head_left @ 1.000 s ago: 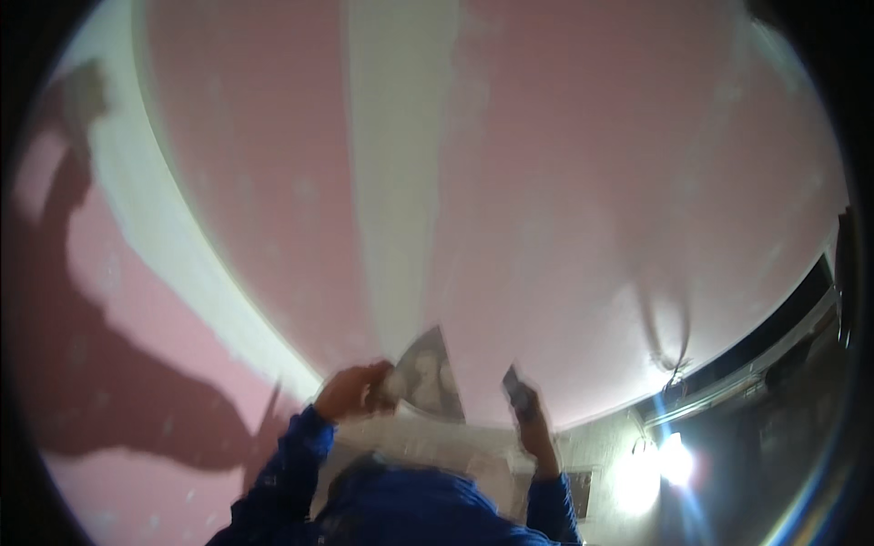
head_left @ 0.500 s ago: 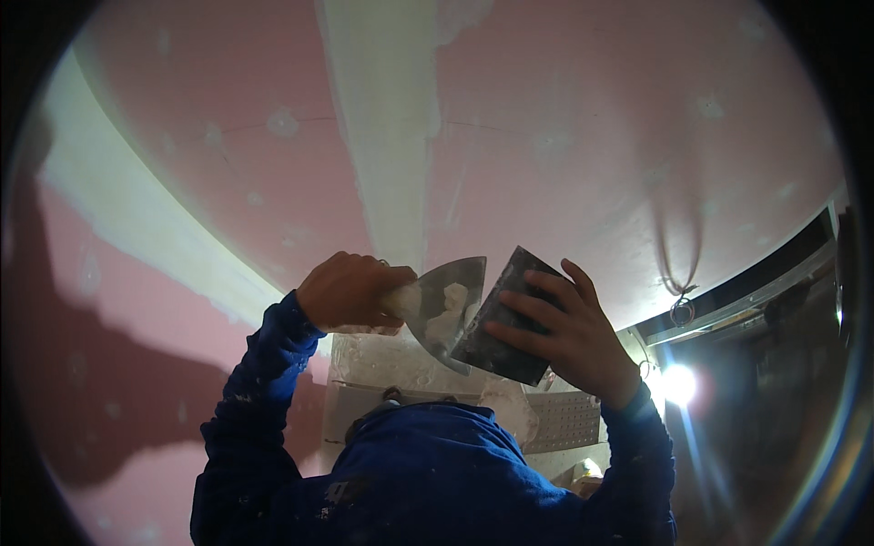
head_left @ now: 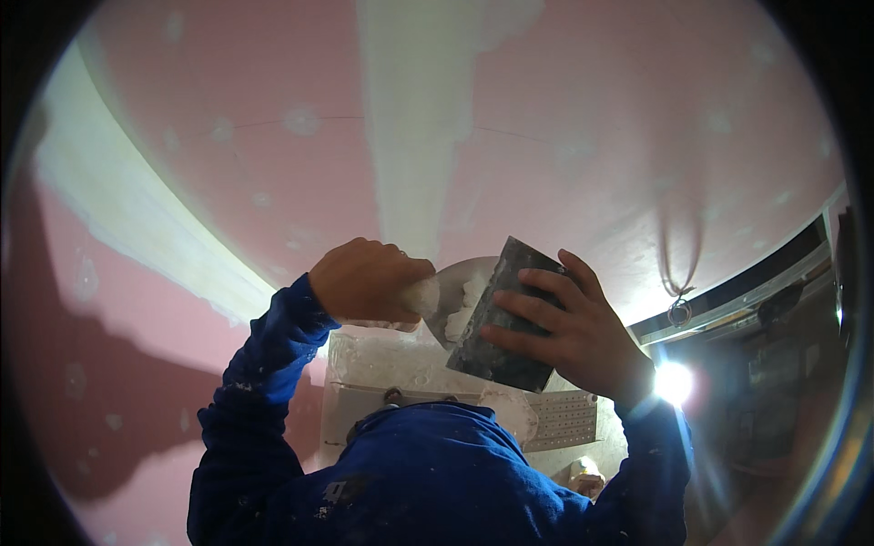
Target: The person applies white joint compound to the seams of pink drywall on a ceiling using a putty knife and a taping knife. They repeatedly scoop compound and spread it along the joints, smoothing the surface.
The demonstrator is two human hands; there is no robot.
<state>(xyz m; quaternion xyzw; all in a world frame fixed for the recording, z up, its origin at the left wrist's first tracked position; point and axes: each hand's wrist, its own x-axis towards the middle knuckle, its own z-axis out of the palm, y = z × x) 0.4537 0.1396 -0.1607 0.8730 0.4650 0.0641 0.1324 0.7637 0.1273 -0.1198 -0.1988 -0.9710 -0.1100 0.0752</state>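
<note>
While my left hand (head_left: 369,284) is gripping the putty knife (head_left: 446,303) by its pale handle, my right hand (head_left: 583,332) is grasping a dark rectangular spreader (head_left: 501,362), its fingers (head_left: 537,312) spreading across the back. The knife is pointing rightward, its long axis running roughly level from my left fist toward the spreader. White lumps of joint compound (head_left: 466,309) are sitting on its blade, between my hands and looking nearer the right one's fingertips. The spreader is slanting, its long axis running from upper right to lower left, and it is covering the blade's right end; I cannot tell whether the two are touching.

Beyond them, a pale joint band (head_left: 414,136) is crossing the pink plasterboard (head_left: 583,173), running upward from my hands. A cable loop (head_left: 680,311) is hanging by the plasterboard's lower right edge, a lamp (head_left: 674,383) is glaring beyond my right wrist, and a perforated panel (head_left: 564,420) is lying below. Nothing but the spreader is blocking my view of the blade's end.
</note>
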